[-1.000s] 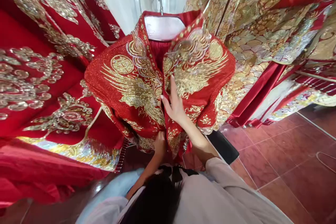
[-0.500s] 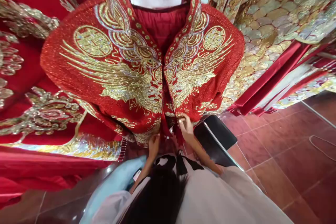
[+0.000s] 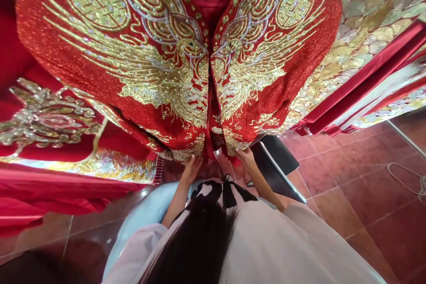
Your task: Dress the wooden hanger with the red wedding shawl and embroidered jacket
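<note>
1. Beaded red garment (image 3: 55,120): its beads could snag the red jacket (image 3: 179,64); mind the sleeve there.
2. Left hand (image 3: 192,168): grasps the jacket's lower hem, fingertips partly hidden.
3. Mid-view, the jacket's 2 embroidered front panels nearly meet; light, even tension would spare the stitching.
4. Right hand (image 3: 245,158): pinches the other panel's lower edge; best held level with the left.

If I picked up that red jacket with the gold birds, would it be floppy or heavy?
The red jacket would probably flop and fold, since its cloth creases softly on the picture's right. It may feel heavy for clothing, because dense gold embroidery covers much of its front. Those thickly stitched patches might bend less easily.
</note>
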`<action>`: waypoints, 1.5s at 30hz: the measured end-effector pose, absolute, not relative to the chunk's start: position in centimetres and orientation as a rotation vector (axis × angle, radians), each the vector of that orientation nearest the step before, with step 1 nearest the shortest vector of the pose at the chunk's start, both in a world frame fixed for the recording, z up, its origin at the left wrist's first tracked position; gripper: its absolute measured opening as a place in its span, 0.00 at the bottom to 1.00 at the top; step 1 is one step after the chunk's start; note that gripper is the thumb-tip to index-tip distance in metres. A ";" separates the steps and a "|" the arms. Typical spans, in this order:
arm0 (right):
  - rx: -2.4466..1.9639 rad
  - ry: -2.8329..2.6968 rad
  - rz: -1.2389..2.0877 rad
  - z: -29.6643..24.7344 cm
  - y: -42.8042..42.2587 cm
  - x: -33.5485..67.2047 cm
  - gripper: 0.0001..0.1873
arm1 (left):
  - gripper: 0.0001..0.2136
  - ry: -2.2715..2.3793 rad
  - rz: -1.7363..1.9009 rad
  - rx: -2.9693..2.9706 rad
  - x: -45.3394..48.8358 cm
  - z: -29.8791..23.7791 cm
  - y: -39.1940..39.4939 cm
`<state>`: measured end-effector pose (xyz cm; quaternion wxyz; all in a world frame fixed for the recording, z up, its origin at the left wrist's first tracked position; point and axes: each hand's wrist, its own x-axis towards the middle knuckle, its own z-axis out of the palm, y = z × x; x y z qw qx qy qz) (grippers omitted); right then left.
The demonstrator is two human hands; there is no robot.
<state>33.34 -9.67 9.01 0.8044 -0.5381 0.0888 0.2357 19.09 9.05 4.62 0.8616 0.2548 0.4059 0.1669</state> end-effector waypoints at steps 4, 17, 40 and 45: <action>-1.136 0.222 0.483 8.8 -8.6 31.9 0.19 | 0.12 0.805 0.382 0.546 19.9 5.6 7.9; -1.144 0.181 0.558 12.0 -6.6 29.9 0.23 | 0.11 0.768 0.251 0.744 20.6 9.6 4.5; -1.003 0.208 0.630 12.7 -6.0 28.5 0.29 | 0.06 0.837 0.233 0.741 21.5 11.4 2.8; -1.006 0.209 0.667 12.7 -6.0 28.4 0.29 | 0.06 0.832 0.234 0.735 21.4 11.5 2.6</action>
